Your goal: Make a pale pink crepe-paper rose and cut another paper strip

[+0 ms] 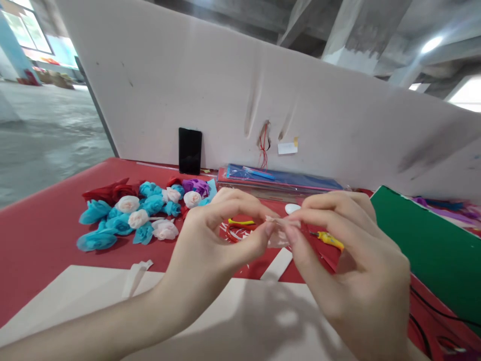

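Observation:
My left hand [221, 235] and my right hand [349, 265] meet above the red table [33, 235], fingertips pinched together on a small pale pink strip of paper [280, 225]. Both hands are closed on it, thumbs pressed against forefingers. Under my forearms lies a large cream sheet [75, 301] with loose cream strips [135, 276] at its far edge. Behind my fingers, red-handled scissors [240, 228] and a small yellow tool [328, 239] lie on the table.
A heap of blue, white, red and purple paper flowers [139, 213] sits at the left. A black phone [190, 150] leans on the white partition. Packs of coloured sheets [278, 179] lie at the back, a green sheet [432, 250] at the right, black cables [432, 311] beside it.

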A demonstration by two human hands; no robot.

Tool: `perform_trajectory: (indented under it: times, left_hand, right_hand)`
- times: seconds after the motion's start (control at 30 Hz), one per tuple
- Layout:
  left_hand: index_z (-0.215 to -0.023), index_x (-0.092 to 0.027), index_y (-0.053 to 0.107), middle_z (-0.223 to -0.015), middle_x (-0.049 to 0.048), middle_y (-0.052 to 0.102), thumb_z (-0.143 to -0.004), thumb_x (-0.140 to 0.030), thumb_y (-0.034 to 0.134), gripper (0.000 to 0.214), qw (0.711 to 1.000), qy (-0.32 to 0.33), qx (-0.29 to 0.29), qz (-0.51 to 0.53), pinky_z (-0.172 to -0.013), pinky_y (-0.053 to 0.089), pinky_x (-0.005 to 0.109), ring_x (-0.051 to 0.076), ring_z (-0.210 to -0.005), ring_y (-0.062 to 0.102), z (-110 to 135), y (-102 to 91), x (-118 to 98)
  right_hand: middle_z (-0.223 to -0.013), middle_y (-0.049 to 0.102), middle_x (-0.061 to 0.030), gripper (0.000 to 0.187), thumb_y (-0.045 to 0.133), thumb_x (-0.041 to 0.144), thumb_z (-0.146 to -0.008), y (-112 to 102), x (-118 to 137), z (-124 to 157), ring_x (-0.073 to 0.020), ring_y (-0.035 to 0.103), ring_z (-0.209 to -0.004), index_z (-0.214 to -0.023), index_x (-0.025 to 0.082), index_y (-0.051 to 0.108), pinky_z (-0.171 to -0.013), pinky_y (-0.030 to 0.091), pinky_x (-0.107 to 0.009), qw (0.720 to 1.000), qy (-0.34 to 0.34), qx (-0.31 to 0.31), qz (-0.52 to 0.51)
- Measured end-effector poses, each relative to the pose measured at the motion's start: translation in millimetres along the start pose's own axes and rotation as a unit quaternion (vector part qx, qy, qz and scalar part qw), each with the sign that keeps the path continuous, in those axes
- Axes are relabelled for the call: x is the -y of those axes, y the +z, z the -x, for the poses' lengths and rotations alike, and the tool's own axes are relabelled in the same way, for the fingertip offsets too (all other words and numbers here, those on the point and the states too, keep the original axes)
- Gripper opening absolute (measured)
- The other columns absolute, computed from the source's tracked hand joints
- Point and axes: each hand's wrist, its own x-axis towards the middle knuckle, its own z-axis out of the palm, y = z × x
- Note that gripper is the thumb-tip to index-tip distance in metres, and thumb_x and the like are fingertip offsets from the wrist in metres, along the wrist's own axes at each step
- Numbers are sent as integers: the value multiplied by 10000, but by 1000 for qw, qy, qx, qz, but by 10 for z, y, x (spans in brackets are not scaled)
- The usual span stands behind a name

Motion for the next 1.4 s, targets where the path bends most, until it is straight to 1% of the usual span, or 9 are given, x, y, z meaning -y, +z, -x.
perform_trajectory:
  times: [0.3, 0.47, 0.63, 0.7, 0.8, 0.87, 1.0, 1.13, 1.4]
  left_hand:
    - [-688, -249, 701, -693, -50, 674, -756, -119, 659, 152, 997, 63, -11, -46, -689, 441, 231, 131, -737, 562, 15, -3, -2]
    - [-694, -253, 701, -711, -45, 665, -763, -137, 660, 141, 998, 62, -7, -30, -705, 443, 229, 131, -753, 563, 0, -21, -1]
    - [-698, -254, 725, -698, -39, 640, -735, -129, 664, 144, 1000, 17, 18, 9, -675, 461, 215, 123, -716, 557, 20, -28, -7]
    - [-692, -260, 736, -693, -35, 626, -716, -104, 651, 179, 999, -3, 35, 32, -641, 462, 201, 119, -705, 553, 26, -20, -18]
    - [-701, -277, 755, -704, -30, 617, -720, -103, 639, 210, 996, -26, 60, 59, -597, 460, 184, 112, -695, 557, 11, -8, -23]
    - [-714, -291, 764, -715, -31, 615, -734, -122, 650, 204, 994, -37, 74, 70, -612, 466, 181, 107, -697, 559, -6, -3, -14]
    - [-714, -322, 772, -722, -31, 602, -744, -148, 678, 200, 991, -45, 91, 85, -611, 476, 163, 104, -710, 550, -16, 3, 5]
    - [-729, -362, 779, -700, -19, 591, -736, -169, 699, 209, 989, -55, 103, 92, -557, 480, 151, 119, -715, 534, 2, 3, 3]
    - [-735, -417, 771, -675, -34, 581, -717, -156, 696, 271, 992, -42, 105, 64, -583, 445, 168, 111, -700, 515, -8, 6, 3]
  right_hand:
    - [-688, 643, -13, 119, 669, 115, -729, 21, 16, 52, -199, 521, -751, -689, 226, 653, -694, 424, -390, 998, -36, -44, 15]
    - [-781, 645, -25, 85, 631, 135, -770, -31, -12, 55, -195, 529, -794, -757, 208, 673, -754, 436, -405, 999, -39, 1, 17]
    - [-769, 636, -21, 157, 611, 70, -775, -135, -103, -61, -176, 574, -797, -778, 205, 691, -658, 475, -336, 998, -1, 40, -41]
    - [-777, 639, -9, 136, 645, 110, -767, -163, -168, -108, -166, 603, -786, -786, 222, 718, -619, 486, -304, 989, 58, 96, -98]
    - [-774, 622, 16, 106, 709, 179, -742, -191, -276, -148, -135, 610, -745, -778, 273, 744, -566, 485, -248, 950, 141, 187, -205]
    - [-765, 609, 25, 110, 730, 198, -739, -201, -331, -160, -107, 584, -691, -775, 299, 750, -540, 475, -221, 926, 171, 221, -254]
    - [-739, 592, 19, 82, 758, 204, -719, -204, -368, -173, -78, 521, -576, -745, 283, 756, -470, 454, -199, 899, 207, 253, -291]
    - [-729, 587, 13, 86, 766, 177, -695, -191, -368, -190, -83, 533, -580, -708, 261, 756, -479, 476, -199, 882, 229, 272, -310]
    - [-753, 590, 18, 147, 755, 128, -684, -188, -389, -204, -94, 568, -664, -715, 272, 757, -556, 506, -201, 875, 222, 300, -309]
